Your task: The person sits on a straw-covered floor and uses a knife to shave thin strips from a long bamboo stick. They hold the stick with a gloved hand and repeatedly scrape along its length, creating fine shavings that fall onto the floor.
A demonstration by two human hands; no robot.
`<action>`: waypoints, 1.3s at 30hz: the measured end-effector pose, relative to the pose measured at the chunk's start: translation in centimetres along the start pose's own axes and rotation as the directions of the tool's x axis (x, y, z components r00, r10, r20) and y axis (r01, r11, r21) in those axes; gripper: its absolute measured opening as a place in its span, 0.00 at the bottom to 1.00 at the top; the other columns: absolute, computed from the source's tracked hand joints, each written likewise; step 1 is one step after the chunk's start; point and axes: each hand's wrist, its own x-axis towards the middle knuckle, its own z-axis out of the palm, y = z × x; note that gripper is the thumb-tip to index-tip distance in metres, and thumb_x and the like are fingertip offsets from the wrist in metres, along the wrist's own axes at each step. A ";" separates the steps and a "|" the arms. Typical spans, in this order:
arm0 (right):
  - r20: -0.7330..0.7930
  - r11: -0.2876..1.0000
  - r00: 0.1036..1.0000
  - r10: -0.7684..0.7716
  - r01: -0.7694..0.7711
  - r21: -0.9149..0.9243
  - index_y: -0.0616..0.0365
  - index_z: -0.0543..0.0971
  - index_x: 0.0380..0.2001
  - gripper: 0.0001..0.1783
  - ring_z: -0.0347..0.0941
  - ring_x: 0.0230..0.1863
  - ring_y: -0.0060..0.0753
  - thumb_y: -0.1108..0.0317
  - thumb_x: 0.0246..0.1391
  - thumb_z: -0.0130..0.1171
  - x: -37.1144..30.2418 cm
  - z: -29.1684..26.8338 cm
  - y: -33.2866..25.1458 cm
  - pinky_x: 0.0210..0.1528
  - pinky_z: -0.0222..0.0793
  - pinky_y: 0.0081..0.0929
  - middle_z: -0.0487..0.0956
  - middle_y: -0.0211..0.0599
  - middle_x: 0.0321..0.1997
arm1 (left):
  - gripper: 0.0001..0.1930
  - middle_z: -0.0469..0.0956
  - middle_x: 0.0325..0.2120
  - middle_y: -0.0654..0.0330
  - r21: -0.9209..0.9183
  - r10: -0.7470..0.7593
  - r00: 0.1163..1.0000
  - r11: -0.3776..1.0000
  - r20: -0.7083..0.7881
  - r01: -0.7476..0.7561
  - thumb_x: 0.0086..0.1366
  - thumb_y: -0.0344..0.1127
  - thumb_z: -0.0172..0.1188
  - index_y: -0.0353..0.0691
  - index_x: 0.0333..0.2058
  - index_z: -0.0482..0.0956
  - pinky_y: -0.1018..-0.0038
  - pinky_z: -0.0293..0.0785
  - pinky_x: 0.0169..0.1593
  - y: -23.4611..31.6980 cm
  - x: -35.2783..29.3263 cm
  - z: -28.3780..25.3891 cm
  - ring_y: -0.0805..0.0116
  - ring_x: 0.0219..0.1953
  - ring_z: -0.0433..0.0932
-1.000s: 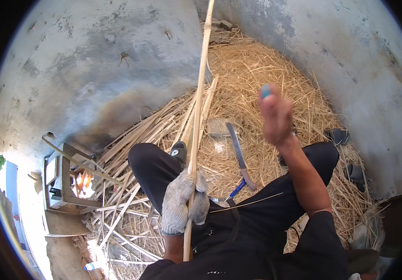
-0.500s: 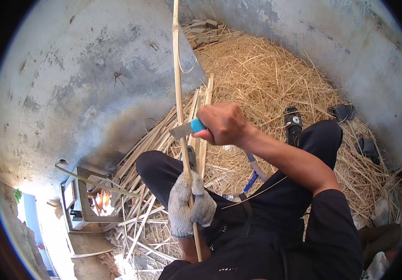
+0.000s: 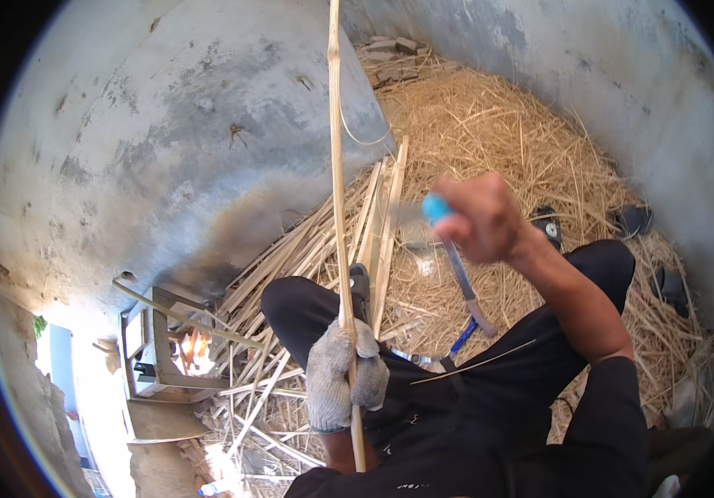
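My left hand [image 3: 347, 378], in a grey-white knitted glove, is closed around a long bamboo strip [image 3: 338, 183]. The strip stands nearly upright in the view, running from my lap past the top edge, with a thin curled shaving [image 3: 365, 139] hanging off its upper part. Bare and closed, my right hand [image 3: 488, 220] grips a knife [image 3: 435, 207] by its turquoise handle. The blade is smeared by motion and points left toward the strip, apart from it. On my dark trousers lies a thin bamboo sliver [image 3: 473, 362].
Split bamboo strips [image 3: 290, 253] lie piled at the left of my legs. Shavings [image 3: 481, 116] cover the floor ahead, beside curved grey walls [image 3: 166, 149]. A long blade with a wooden handle [image 3: 481, 319] rests between my legs. A wooden frame [image 3: 145, 349] stands at the lower left.
My right hand has drawn the knife away from the bamboo strip, toward the right. My left hand keeps its hold on the strip. The whole view has shifted slightly.
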 end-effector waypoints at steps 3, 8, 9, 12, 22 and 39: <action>0.197 0.997 0.978 0.061 -0.068 0.028 0.52 0.68 0.23 0.26 0.65 0.09 0.31 0.41 0.62 0.51 -0.5 1.2 -3.4 0.12 0.56 0.30 0.66 0.28 0.11 | 0.18 0.63 0.07 0.63 0.048 -0.030 0.999 0.998 0.045 0.028 0.71 0.46 0.52 0.33 0.34 0.70 0.78 0.55 0.10 -0.5 -0.4 0.6 0.76 0.04 0.58; 0.237 0.989 0.961 0.145 -0.138 -0.047 0.55 0.66 0.20 0.28 0.67 0.12 0.39 0.42 0.62 0.51 -1.1 1.8 -4.3 0.15 0.62 0.33 0.64 0.33 0.13 | 0.18 0.63 0.07 0.63 0.075 -0.091 0.994 0.993 0.056 0.087 0.71 0.47 0.52 0.34 0.34 0.70 0.78 0.55 0.11 -0.8 -0.8 0.9 0.76 0.05 0.58; 0.209 0.986 0.963 0.168 -0.160 -0.055 0.55 0.66 0.20 0.28 0.66 0.12 0.39 0.42 0.62 0.51 -0.8 1.9 -4.6 0.15 0.61 0.33 0.64 0.33 0.13 | 0.18 0.63 0.07 0.64 0.063 -0.086 0.995 0.995 0.053 0.083 0.71 0.47 0.52 0.34 0.34 0.70 0.78 0.55 0.11 -0.8 -0.9 0.9 0.76 0.05 0.58; 0.130 0.988 0.984 0.119 -0.104 -0.112 0.54 0.67 0.19 0.26 0.64 0.10 0.36 0.46 0.64 0.51 -0.5 2.7 -3.7 0.13 0.60 0.32 0.63 0.32 0.10 | 0.17 0.63 0.08 0.64 0.113 -0.066 0.997 0.992 0.035 0.062 0.72 0.46 0.51 0.35 0.34 0.70 0.78 0.55 0.11 -1.0 -0.6 0.5 0.76 0.05 0.59; -0.471 0.798 0.783 0.406 -0.555 -0.236 0.51 0.67 0.17 0.31 0.53 0.09 0.17 0.45 0.71 0.32 1.3 -5.4 9.8 0.07 0.51 0.25 0.58 0.24 0.10 | 0.16 0.66 0.11 0.62 0.128 -0.150 0.979 0.977 -0.140 0.168 0.73 0.44 0.46 0.37 0.33 0.71 0.79 0.56 0.12 -1.1 -1.5 0.2 0.77 0.08 0.61; 0.026 0.988 0.994 0.109 -0.106 -0.112 0.54 0.69 0.24 0.21 0.64 0.08 0.33 0.52 0.65 0.52 -0.4 0.2 0.3 0.13 0.58 0.32 0.66 0.32 0.09 | 0.19 0.60 0.06 0.64 0.025 -0.158 0.975 0.987 0.159 0.156 0.72 0.48 0.51 0.34 0.32 0.69 0.78 0.56 0.10 -2.0 -2.6 1.0 0.75 0.05 0.57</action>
